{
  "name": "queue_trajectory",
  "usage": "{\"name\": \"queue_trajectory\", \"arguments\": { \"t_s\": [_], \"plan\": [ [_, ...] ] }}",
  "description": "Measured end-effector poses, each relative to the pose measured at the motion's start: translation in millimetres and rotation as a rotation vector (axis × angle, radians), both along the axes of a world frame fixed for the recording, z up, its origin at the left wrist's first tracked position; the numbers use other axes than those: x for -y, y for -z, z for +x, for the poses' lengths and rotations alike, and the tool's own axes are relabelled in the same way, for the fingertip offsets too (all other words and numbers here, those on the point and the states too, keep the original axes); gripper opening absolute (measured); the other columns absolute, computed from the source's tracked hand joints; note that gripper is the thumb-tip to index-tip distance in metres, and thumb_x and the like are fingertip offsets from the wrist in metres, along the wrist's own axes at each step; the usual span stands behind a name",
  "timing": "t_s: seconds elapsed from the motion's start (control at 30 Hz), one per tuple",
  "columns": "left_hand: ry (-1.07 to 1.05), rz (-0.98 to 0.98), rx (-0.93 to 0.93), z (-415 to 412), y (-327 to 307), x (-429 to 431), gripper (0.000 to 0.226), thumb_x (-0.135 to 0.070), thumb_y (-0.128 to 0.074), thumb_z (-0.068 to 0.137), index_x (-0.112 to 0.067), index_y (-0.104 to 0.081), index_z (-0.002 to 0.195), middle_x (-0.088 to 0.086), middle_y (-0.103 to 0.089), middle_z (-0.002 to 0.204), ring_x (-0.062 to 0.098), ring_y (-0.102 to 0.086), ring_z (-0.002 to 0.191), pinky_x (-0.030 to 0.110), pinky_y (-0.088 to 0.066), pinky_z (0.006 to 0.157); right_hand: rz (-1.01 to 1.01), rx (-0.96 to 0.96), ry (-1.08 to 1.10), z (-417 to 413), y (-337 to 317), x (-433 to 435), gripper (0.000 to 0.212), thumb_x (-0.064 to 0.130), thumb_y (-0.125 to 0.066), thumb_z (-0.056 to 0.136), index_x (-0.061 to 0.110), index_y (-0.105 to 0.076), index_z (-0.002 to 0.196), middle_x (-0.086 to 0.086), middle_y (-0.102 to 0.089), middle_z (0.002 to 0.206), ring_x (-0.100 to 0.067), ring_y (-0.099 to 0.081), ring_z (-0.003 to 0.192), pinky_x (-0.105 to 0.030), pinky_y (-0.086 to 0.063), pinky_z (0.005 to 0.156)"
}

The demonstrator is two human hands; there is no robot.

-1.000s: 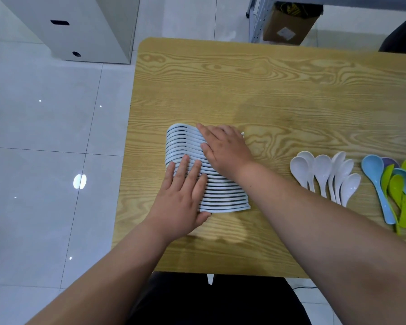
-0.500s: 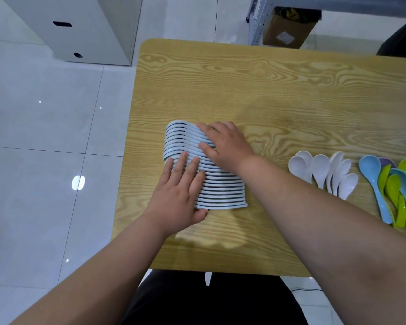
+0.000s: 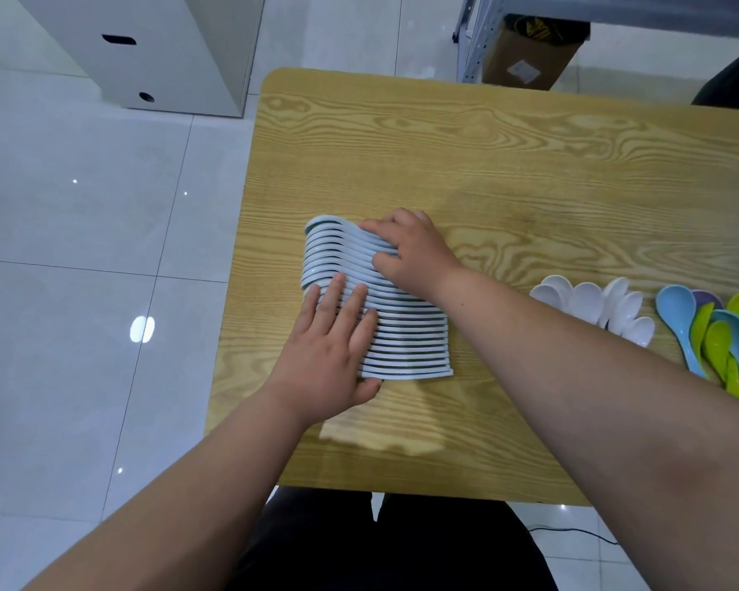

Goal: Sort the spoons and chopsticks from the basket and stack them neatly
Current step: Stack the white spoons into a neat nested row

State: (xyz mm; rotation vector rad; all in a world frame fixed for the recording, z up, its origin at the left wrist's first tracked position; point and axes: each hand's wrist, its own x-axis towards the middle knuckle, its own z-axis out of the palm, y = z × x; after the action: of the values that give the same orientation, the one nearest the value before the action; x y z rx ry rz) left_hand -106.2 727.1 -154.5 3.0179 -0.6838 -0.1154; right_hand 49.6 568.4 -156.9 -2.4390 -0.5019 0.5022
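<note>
as l hand [image 3: 323,354], r hand [image 3: 412,253] press spoon stack [image 3: 408,345], table edge [image 3: 242,292] sits nr.

Bare forearms [image 3: 594,377]; black trousers [image 3: 402,548] over lap.

Beyond the nested row of spoons [image 3: 406,334], toward the far edge of the table [image 3: 487,134]: broad bare wood, open to a reach. Right of the row, bare wood as far as the white spoons [image 3: 589,302], coloured spoons [image 3: 675,305] just past those, the right forearm [image 3: 572,356] slanting across that stretch. On the row, left hand [image 3: 329,356] flat over the near left part, right hand [image 3: 414,253] on the far right part; left of the row a narrow strip to the table's edge, nearer than it a wider band.
</note>
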Motion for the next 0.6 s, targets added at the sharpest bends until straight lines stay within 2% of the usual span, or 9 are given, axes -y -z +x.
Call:
{"name": "queue_trajectory", "arguments": {
  "t_s": [0.07,0.3,0.43,0.6],
  "plan": [
    [0.001,0.005,0.003,-0.2,0.4,-0.6,0.084,-0.063,-0.065,0.077,-0.002,-0.055,0.135,0.026,-0.039,0.153,0.051,-0.023,0.146,0.067,-0.020,0.116,-0.014,0.012,-0.007,1.3,0.9,0.3,0.065,0.039,-0.045,0.076,0.031,-0.059,0.139,0.003,-0.056,0.121,-0.023,-0.040,0.125,-0.041,-0.029,0.113],
    [-0.016,0.009,0.004,-1.4,0.4,-2.0,0.084,-0.062,-0.065,0.078,-0.002,-0.055,0.136,0.024,-0.038,0.154,0.049,-0.022,0.147,0.065,-0.018,0.117,-0.045,0.043,-0.082,3.9,4.3,3.3,0.065,0.038,-0.045,0.078,0.030,-0.056,0.142,0.001,-0.057,0.119,-0.023,-0.041,0.125,-0.042,-0.030,0.111],
    [-0.039,-0.009,0.010,-1.9,1.9,-0.2,0.085,-0.062,-0.067,0.076,-0.001,-0.056,0.134,0.024,-0.039,0.154,0.049,-0.023,0.147,0.066,-0.021,0.116,-0.229,0.246,-0.109,-13.3,8.6,8.7,0.067,0.045,-0.028,0.085,0.036,-0.045,0.149,0.000,-0.058,0.120,-0.025,-0.047,0.121,-0.044,-0.035,0.103],
    [-0.039,-0.024,0.021,-2.1,3.2,-1.1,0.084,-0.062,-0.067,0.076,-0.002,-0.057,0.134,0.023,-0.040,0.154,0.047,-0.023,0.147,0.066,-0.021,0.116,-0.236,0.335,-0.119,-26.7,23.1,16.2,0.060,0.042,-0.031,0.096,0.026,-0.040,0.153,-0.004,-0.055,0.134,-0.028,-0.046,0.130,-0.052,-0.033,0.110]
  ]
}}
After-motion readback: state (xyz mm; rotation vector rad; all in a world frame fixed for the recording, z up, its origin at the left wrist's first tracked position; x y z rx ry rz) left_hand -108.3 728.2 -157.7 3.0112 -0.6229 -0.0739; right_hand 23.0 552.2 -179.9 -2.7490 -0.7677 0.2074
